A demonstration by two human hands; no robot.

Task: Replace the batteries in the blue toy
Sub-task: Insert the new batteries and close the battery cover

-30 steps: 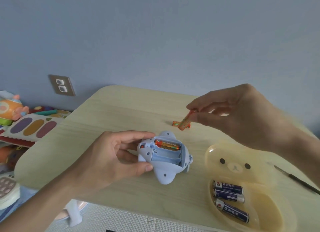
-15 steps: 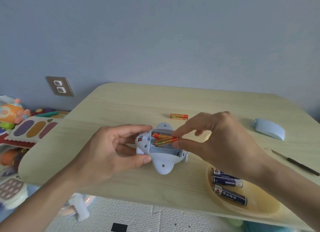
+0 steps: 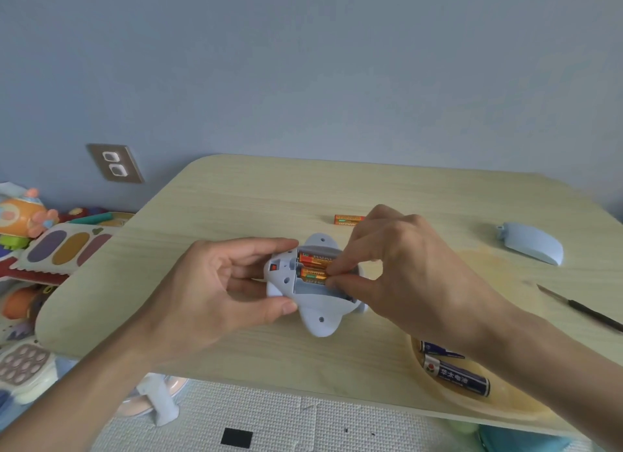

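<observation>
Head view: blue toy belly-up at counter centre, left hand clenched around its left end. Right hand pinches an orange battery in the open bay. Toy looks light, rigid, smooth; grip by its sides.

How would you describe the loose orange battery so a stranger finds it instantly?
Start at the pale wooden table. Beyond the blue toy lies one orange battery, alone on bare wood. The other orange ones sit inside the toy; the dark blue ones lie in the yellow tray.
</observation>
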